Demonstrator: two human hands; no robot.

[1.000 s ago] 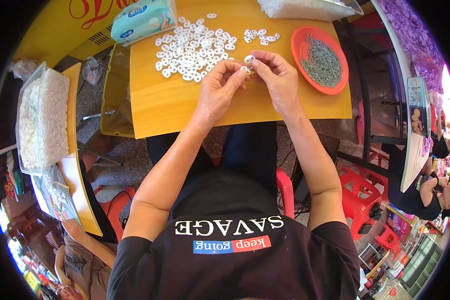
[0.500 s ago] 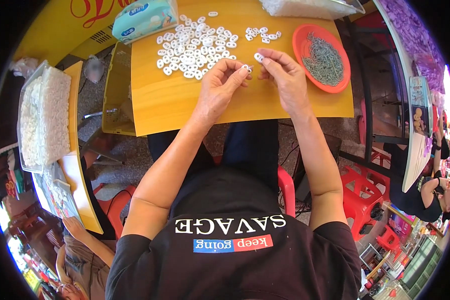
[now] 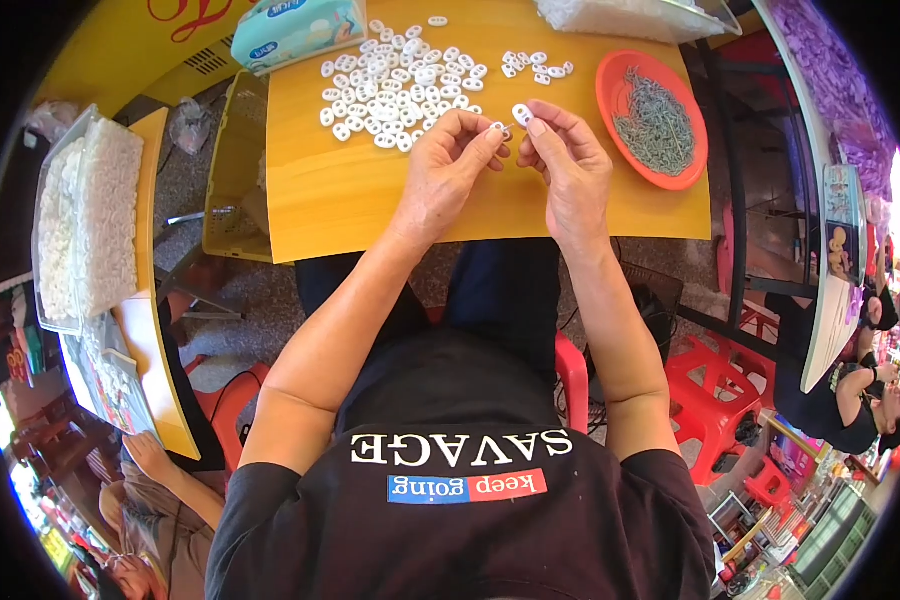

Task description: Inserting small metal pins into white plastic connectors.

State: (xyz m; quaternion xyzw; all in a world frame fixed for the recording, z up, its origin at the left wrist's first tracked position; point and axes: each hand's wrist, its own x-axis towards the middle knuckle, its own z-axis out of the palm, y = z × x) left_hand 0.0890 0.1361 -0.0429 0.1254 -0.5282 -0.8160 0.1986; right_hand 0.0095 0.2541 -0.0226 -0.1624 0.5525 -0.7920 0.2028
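Over the wooden table (image 3: 340,205), my left hand (image 3: 448,172) pinches a small white plastic piece (image 3: 497,127) between thumb and index finger. A thin metal screw or pin (image 3: 508,129) sticks out of it toward the right. Close by, my right hand (image 3: 573,165) pinches a white oval two-hole piece (image 3: 521,114) at its upper end. The fingertips of both hands are nearly together, with the metal tip just below that oval piece. Whether the tip touches it, I cannot tell. Beyond my left hand lies a heap of similar white oval pieces (image 3: 395,95).
A red plastic dish (image 3: 672,182) holds grey metal screws (image 3: 655,125) at the right. Behind my hands sits a small group of white pieces (image 3: 540,70). A tissue pack (image 3: 305,30) and a clear bin (image 3: 630,18) stand at the far edge. Another person's hand (image 3: 150,455) is at lower left.
My hands have drawn slightly closer together. The metal point now shows beside the right hand's white oval piece. The view has shifted a little, moving the table things rightward.
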